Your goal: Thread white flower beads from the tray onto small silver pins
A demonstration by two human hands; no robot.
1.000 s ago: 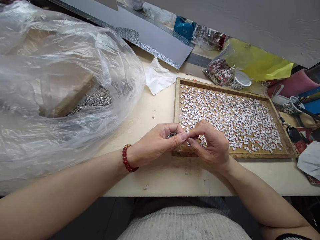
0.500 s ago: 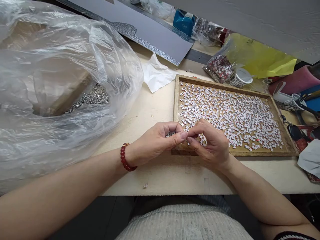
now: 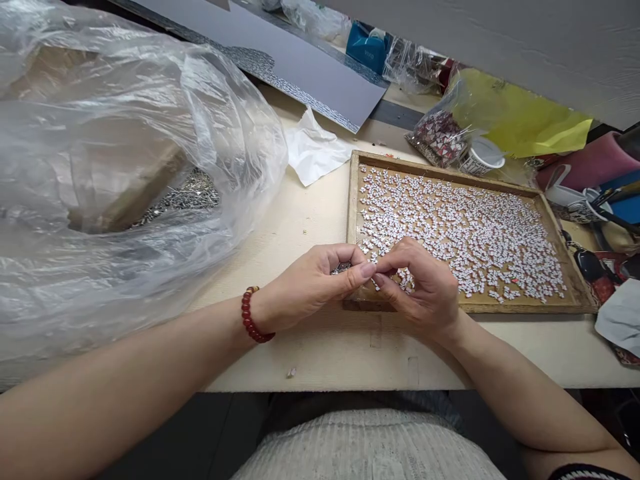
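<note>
My left hand (image 3: pixel 310 287), with a red bead bracelet (image 3: pixel 249 316) on its wrist, is curled shut around a small heap of metal pins (image 3: pixel 341 269); thumb and forefinger pinch together. My right hand (image 3: pixel 425 290) meets it fingertip to fingertip, pinching a tiny piece I cannot make out. Both hands hover over the near left corner of a shallow wooden tray (image 3: pixel 355 200). Many small white pieces (image 3: pixel 460 233) are spread across the tray.
A large clear plastic bag (image 3: pixel 125 167) holding a brown board and loose metal pins (image 3: pixel 185 197) fills the left. White crumpled paper (image 3: pixel 315 150), a grey sheet (image 3: pixel 310 73), a bagged heap of red-white bits (image 3: pixel 440 137), a white cup (image 3: pixel 481 157), yellow plastic (image 3: pixel 525 120).
The view shifted very slightly. Both hands stay pinched together at the tray's near left corner with no clear movement.
</note>
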